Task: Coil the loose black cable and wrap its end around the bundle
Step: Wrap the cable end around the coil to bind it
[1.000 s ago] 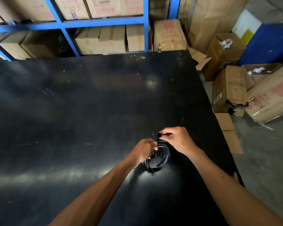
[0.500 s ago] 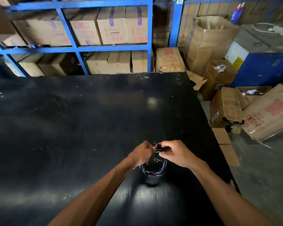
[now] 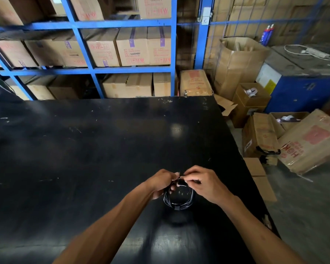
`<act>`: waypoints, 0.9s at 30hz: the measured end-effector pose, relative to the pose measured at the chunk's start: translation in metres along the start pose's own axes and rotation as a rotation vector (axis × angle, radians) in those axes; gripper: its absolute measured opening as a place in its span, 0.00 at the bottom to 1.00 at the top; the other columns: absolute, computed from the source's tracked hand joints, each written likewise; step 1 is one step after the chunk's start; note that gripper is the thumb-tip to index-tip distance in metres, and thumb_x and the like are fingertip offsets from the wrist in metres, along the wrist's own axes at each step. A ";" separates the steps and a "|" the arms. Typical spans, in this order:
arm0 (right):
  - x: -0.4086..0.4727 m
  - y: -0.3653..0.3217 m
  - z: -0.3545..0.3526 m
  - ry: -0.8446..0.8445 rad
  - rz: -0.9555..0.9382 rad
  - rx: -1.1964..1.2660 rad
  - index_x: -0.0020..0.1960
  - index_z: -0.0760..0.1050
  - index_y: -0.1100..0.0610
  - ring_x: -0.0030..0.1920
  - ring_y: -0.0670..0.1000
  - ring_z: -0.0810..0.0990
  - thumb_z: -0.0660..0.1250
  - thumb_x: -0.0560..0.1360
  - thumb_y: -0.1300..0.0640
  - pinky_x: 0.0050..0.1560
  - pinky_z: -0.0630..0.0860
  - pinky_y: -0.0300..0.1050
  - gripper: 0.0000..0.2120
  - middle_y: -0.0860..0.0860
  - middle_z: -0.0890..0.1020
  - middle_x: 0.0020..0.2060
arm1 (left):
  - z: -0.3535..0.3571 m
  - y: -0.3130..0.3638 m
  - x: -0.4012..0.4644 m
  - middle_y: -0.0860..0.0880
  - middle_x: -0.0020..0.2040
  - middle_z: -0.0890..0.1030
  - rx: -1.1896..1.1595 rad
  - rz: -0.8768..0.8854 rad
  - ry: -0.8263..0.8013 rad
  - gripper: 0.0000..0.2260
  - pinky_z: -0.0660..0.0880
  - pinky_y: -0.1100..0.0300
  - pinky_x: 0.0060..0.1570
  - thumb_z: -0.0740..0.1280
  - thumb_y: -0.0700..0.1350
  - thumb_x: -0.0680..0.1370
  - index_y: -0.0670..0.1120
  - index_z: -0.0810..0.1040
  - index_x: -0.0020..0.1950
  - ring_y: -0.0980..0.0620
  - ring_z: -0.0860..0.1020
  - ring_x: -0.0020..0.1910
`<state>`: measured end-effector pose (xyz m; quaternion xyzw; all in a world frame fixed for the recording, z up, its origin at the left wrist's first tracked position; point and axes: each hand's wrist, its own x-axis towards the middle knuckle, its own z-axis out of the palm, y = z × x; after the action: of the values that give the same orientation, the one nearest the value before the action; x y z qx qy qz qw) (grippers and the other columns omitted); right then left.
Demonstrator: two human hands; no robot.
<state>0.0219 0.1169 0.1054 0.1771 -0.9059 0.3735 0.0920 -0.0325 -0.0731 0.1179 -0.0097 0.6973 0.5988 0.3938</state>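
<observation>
The black cable is a small coiled loop held just above the black table, near its right side. A short dark band crosses the strands at the loop's bottom. My left hand grips the loop's upper left part. My right hand pinches the cable's end at the top of the loop, fingertips touching those of the left hand. The top of the coil is hidden by my fingers.
Blue shelving stacked with cardboard boxes stands behind the table. More cardboard boxes lie on the floor to the right, beside a blue cabinet. The table's right edge runs close to my right arm.
The head camera tilted up, showing more shelving. My right hand moved in toward the left, so both sets of fingertips now meet over the top of the coil.
</observation>
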 end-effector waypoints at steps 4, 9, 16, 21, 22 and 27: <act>-0.004 -0.003 -0.006 -0.020 -0.039 -0.033 0.60 0.85 0.55 0.53 0.43 0.83 0.70 0.77 0.60 0.53 0.81 0.38 0.13 0.48 0.83 0.56 | -0.003 0.008 -0.005 0.48 0.33 0.72 0.115 0.020 0.023 0.13 0.67 0.60 0.31 0.60 0.44 0.84 0.41 0.76 0.43 0.54 0.69 0.29; -0.008 -0.011 -0.005 -0.047 -0.121 -0.324 0.62 0.83 0.53 0.50 0.48 0.86 0.72 0.75 0.47 0.48 0.84 0.44 0.19 0.50 0.83 0.62 | -0.002 0.016 -0.008 0.48 0.32 0.72 0.026 -0.058 0.040 0.12 0.67 0.61 0.29 0.58 0.43 0.84 0.43 0.73 0.41 0.54 0.68 0.27; -0.001 -0.031 0.002 0.337 -0.074 -0.439 0.47 0.85 0.59 0.38 0.53 0.87 0.77 0.72 0.62 0.32 0.83 0.48 0.04 0.52 0.87 0.44 | -0.002 0.020 -0.012 0.48 0.37 0.78 0.097 0.092 0.062 0.15 0.71 0.58 0.41 0.65 0.54 0.81 0.42 0.80 0.46 0.53 0.73 0.35; -0.003 -0.030 0.003 0.500 0.185 -0.508 0.42 0.83 0.62 0.31 0.59 0.84 0.78 0.70 0.67 0.23 0.76 0.49 0.05 0.55 0.84 0.36 | 0.000 0.004 -0.020 0.41 0.53 0.84 0.103 -0.031 -0.060 0.21 0.83 0.53 0.43 0.77 0.54 0.72 0.42 0.81 0.58 0.46 0.85 0.46; -0.004 -0.029 0.004 0.501 0.223 -0.521 0.43 0.83 0.63 0.32 0.59 0.84 0.78 0.70 0.67 0.24 0.76 0.49 0.05 0.55 0.84 0.36 | 0.002 0.001 -0.021 0.38 0.52 0.84 0.069 -0.076 -0.065 0.19 0.83 0.52 0.42 0.77 0.49 0.72 0.38 0.81 0.56 0.43 0.85 0.45; -0.010 -0.015 0.014 0.376 0.681 -0.257 0.45 0.81 0.54 0.44 0.57 0.84 0.71 0.76 0.56 0.42 0.76 0.49 0.02 0.50 0.83 0.47 | 0.002 -0.015 -0.013 0.39 0.39 0.82 -0.017 -0.001 0.107 0.05 0.83 0.55 0.43 0.72 0.28 0.72 0.34 0.80 0.46 0.47 0.83 0.37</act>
<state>0.0367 0.0995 0.1019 -0.2172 -0.9195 0.2921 0.1486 -0.0151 -0.0813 0.1131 -0.0453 0.7125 0.6030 0.3559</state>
